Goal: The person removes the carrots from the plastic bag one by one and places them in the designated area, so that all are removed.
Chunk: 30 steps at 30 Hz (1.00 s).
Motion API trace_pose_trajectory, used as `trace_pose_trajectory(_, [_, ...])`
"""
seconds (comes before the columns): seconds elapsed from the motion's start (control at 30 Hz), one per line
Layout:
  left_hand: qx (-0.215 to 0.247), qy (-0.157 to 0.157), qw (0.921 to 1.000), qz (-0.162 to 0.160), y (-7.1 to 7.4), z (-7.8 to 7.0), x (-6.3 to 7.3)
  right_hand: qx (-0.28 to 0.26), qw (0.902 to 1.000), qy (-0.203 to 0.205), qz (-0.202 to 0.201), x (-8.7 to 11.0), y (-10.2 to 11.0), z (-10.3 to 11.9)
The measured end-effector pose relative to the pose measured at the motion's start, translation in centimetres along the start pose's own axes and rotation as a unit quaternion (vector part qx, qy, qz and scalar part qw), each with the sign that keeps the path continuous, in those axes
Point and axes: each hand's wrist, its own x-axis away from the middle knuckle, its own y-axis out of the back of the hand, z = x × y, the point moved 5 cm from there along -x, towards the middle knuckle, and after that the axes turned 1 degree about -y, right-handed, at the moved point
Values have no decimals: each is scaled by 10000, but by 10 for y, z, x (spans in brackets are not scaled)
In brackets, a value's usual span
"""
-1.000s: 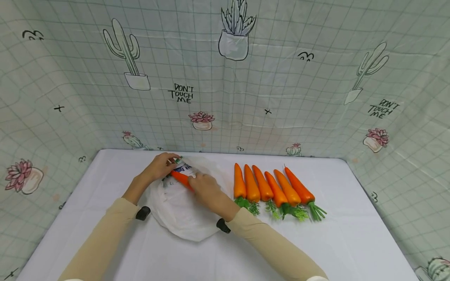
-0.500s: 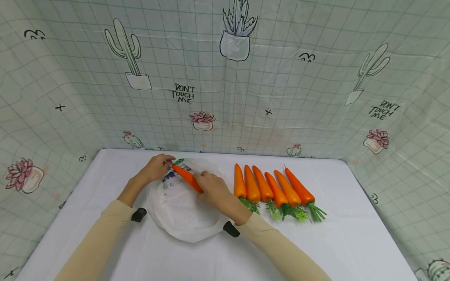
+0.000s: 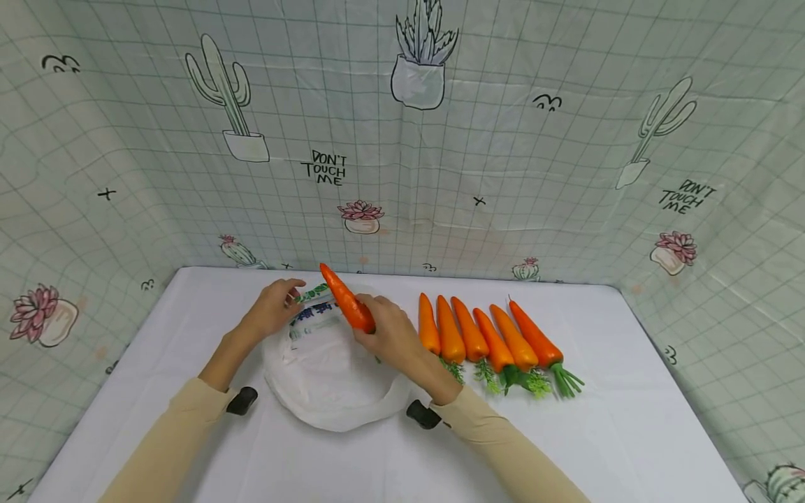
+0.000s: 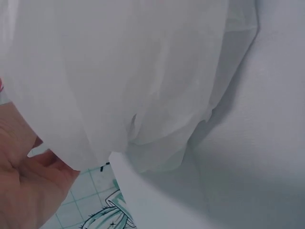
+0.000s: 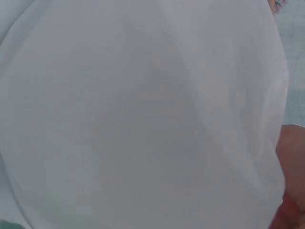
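A white plastic bag (image 3: 321, 363) with green and blue print lies on the left half of the table, its mouth spread in a rounded shape. At its far left edge my left hand (image 3: 272, 307) holds the rim; in the left wrist view, curled fingers (image 4: 47, 174) meet the bag's edge. My right hand (image 3: 393, 335) grips an orange carrot (image 3: 342, 293) by its thick end, over the bag's right side. The carrot's tip points up and away to the left. White plastic fills most of the right wrist view, hiding the carrot there.
Several orange carrots (image 3: 470, 328) with green tops lie in a slanting row right of the bag, tips pointing away. The white table (image 3: 616, 419) ends at a hanging cloth backdrop (image 3: 402, 161) printed with cacti.
The carrot in my right hand has moved up and right, and its tip has swung higher. My left hand has shifted slightly left. More of the bag's mouth and print shows.
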Motion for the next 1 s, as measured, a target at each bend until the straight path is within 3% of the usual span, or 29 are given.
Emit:
trace_pose_trajectory(0.2, [-226, 184, 9992, -257, 3, -2, 12, -995, 9940, -3, -449, -2, 7, -8])
trace_pose_trajectory(0.43, [-305, 491, 9976, -389, 7, -12, 27, -2066, 9747, -405, -749, -1, 14, -22])
trace_pose_trajectory(0.7, [-434, 785, 9946, -518, 7, -15, 42, -2654, 9523, -1250, -844, 4, 22, -33])
trace_pose_trajectory(0.83, [-452, 873, 9936, -551, 6, -16, 52, -2933, 9426, -1363, -835, 7, 25, -34])
trace_pose_trajectory(0.93, [-518, 969, 9923, -567, 5, -18, 58, -3363, 9282, -1374, -808, 10, 28, -35])
trace_pose_trajectory(1.0, [-569, 1030, 9913, -595, 4, -20, 61, -3765, 9124, -1420, -750, 13, 30, -36])
